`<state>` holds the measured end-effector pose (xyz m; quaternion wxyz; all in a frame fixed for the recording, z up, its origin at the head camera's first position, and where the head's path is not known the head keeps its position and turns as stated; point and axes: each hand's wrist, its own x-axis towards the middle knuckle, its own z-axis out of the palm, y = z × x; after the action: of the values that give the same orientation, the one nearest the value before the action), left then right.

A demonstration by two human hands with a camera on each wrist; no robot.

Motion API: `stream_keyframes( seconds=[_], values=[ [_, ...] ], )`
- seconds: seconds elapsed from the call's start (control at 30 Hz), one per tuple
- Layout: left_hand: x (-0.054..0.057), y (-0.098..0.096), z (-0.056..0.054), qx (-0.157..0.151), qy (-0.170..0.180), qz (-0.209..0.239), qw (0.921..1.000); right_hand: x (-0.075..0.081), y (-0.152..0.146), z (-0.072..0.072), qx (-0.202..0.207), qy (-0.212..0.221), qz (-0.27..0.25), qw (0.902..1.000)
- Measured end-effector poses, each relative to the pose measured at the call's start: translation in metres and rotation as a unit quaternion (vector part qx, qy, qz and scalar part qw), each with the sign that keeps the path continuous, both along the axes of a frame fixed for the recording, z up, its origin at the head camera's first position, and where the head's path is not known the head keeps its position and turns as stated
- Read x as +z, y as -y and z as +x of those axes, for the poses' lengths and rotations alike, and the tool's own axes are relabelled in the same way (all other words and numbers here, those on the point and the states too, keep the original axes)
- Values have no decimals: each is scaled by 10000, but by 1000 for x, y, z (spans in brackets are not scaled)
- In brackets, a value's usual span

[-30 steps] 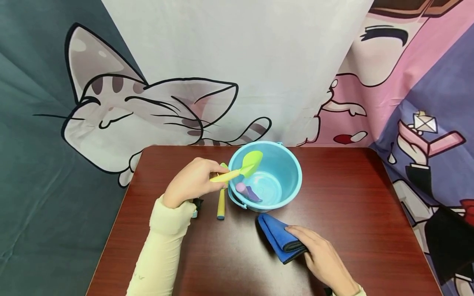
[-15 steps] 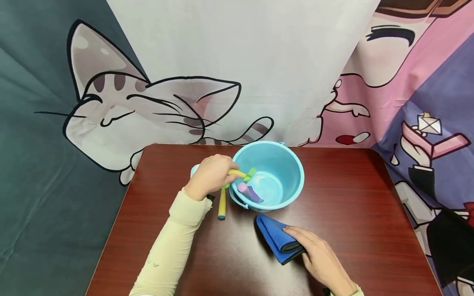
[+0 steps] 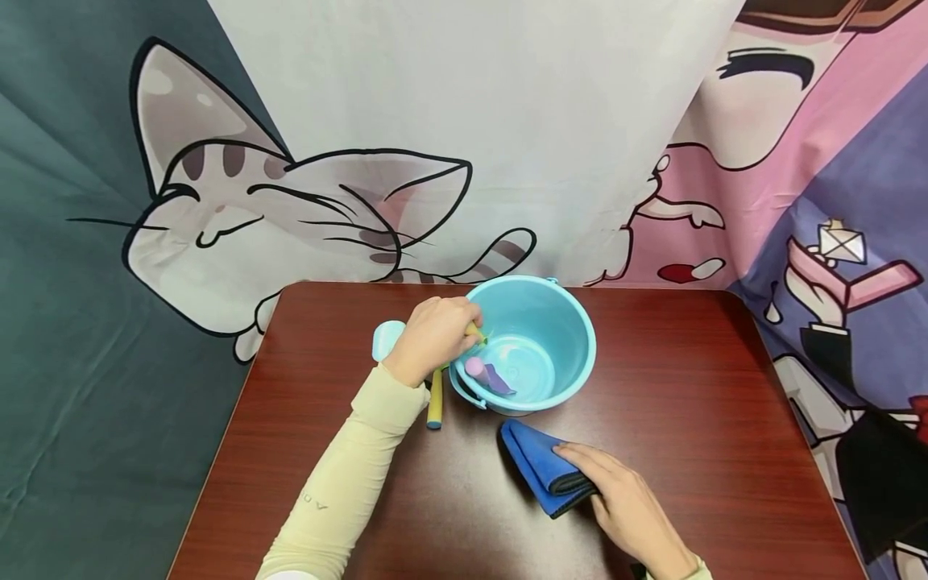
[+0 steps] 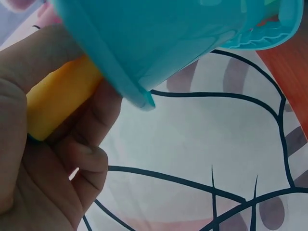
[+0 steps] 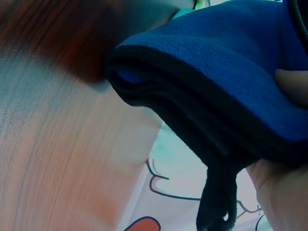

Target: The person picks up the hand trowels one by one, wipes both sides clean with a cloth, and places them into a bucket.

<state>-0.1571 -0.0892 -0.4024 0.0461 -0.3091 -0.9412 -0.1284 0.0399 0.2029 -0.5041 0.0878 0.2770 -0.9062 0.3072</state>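
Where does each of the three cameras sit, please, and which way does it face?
Head: worn on the person's head, facing forward and down at the table, blue bucket and blue cloth; left hand, right hand and sleeves show.
Left wrist: worn there, facing the yellow handle in that hand's grip and the bucket's outside; part of the left hand shows.
Right wrist: worn there, facing the gripped cloth; part of the right hand shows at the right edge.
Shared: head and left wrist both show the bucket and left hand.

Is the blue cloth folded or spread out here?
Folded. The head view shows the blue cloth doubled over, and the right wrist view shows its black-edged layers stacked, with the right hand holding it.
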Motion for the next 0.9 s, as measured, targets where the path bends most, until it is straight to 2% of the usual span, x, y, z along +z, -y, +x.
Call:
stream_keyframes(
  seconds=[0.23,0.4,0.63,0.9],
  values=[
    [-6,-1,-1,-297,-140,-103,9994,0,0,-2,-2,-89,-14,10000],
    [-11,-1,0,-437,-264,0,9987,0,0,-2,-10,-77,26,10000],
    [-17,1,2,-786,-379,178,9960,1,-1,-2,-39,-4,104,9999],
    [-15,12,10,-867,8,412,9954,1,-2,-1,-56,143,111,9998]
  ],
)
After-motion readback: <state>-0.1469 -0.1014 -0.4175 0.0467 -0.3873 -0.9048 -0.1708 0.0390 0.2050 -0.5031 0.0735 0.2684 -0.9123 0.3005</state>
